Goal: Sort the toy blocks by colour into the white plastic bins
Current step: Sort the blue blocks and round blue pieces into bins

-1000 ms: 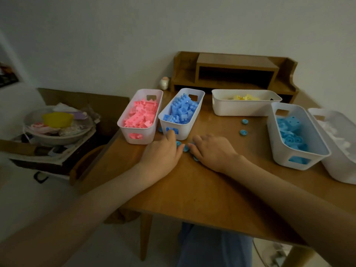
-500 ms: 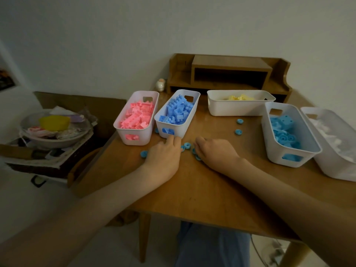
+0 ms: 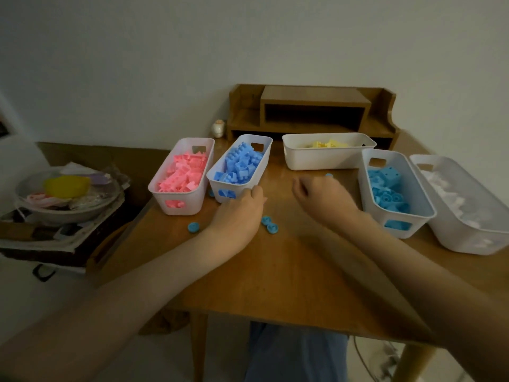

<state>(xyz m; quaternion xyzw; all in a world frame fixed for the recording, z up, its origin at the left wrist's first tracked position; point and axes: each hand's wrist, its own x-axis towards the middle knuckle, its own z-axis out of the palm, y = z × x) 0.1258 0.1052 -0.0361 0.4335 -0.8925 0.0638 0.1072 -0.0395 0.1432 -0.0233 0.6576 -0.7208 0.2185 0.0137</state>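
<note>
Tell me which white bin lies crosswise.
The bin of yellow blocks, at the back before the wooden shelf. Its long side faces the person; the other four bins point their short ends forward.

The wooden desk [image 3: 289, 271] carries five white bins: the pink-block bin [image 3: 190, 208], blue-block bin [image 3: 265, 161], yellow-block bin [image 3: 325, 160], light-blue-block bin [image 3: 364, 183] and white-block bin [image 3: 468, 238]. A wooden organiser [image 3: 314, 97] and a small figurine [image 3: 218, 128] stand at the back. Loose blue round blocks [image 3: 193, 226] lie on the bare wood.

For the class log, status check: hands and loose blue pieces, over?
Left hand by darker blue bin, grip unclear. Right hand curled, contents hidden. Round blue pieces loose on table.
</note>
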